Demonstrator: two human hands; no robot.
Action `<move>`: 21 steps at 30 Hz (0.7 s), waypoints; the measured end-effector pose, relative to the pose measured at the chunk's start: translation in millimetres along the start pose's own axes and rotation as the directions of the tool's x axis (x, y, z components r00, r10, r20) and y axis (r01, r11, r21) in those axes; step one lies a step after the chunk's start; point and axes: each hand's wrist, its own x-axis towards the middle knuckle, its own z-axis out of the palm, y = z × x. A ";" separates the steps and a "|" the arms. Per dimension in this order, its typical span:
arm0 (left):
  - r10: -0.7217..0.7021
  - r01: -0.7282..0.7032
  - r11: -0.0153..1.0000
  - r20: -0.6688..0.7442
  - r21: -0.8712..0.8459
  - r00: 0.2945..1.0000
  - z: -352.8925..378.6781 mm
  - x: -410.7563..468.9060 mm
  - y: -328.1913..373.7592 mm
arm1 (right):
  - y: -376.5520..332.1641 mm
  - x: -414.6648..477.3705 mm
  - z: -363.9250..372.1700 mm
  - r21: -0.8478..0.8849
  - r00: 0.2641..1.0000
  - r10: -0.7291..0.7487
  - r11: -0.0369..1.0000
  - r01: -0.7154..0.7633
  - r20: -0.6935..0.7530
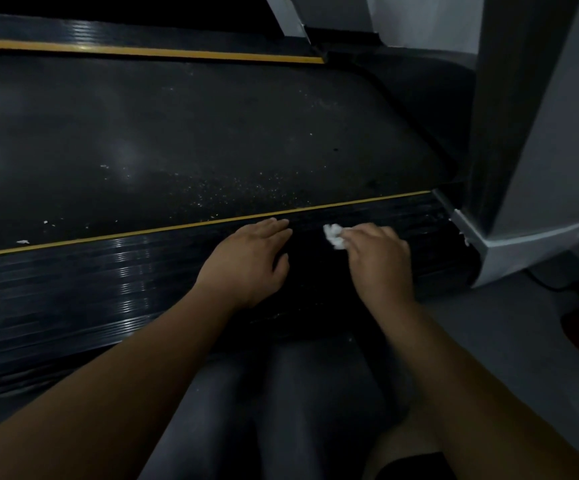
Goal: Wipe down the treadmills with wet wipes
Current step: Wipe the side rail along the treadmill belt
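Fingers (pixel 364 233) of right hand (pixel 381 263) pinch a balled wet wipe (pixel 335 236) on the near ribbed side rail (pixel 90 282) of the treadmill (pixel 402 98), near the grey upright (pixel 523 133). Left hand (pixel 250 265) rests flat just beside, fingers straight. Judgement: unfold the wipe for more contact, stroke along the ribs, then do the crumb-speckled belt (pixel 177 140).

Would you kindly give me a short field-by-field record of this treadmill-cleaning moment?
left hand: flat on the near side rail, holding nothing
right hand: grips a crumpled white wipe at the same rail
belt: dusty, with white specks thickest near the yellow stripe
upright: grey, at the rail's right end
stage: wiping the near rail, belt not yet clean
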 end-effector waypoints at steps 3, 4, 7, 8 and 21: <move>0.000 0.000 1.000 -0.011 0.001 1.000 0.7 0.9 -0.8 | 3.4 4.7 -3.2 0.018 0.990 0.139 0.990 -0.139 -0.009; -0.001 0.001 1.000 -0.009 0.001 1.000 0.7 0.8 -0.1 | -12.3 1.7 -1.2 0.040 0.998 0.061 0.997 -0.062 0.022; -0.007 0.008 1.000 -0.007 0.003 1.000 0.5 0.5 0.2 | -31.2 -9.5 1.7 0.094 0.993 -0.114 0.989 0.111 0.025; -0.006 0.006 1.000 -0.001 0.004 1.000 0.4 0.4 0.1 | -21.1 -8.3 -1.1 0.087 0.997 -0.081 0.993 0.078 0.021; 0.026 -0.026 0.999 0.030 0.023 0.999 1.6 -0.1 -2.5 | -35.8 -25.9 -10.0 0.177 0.999 -0.032 0.984 0.028 0.019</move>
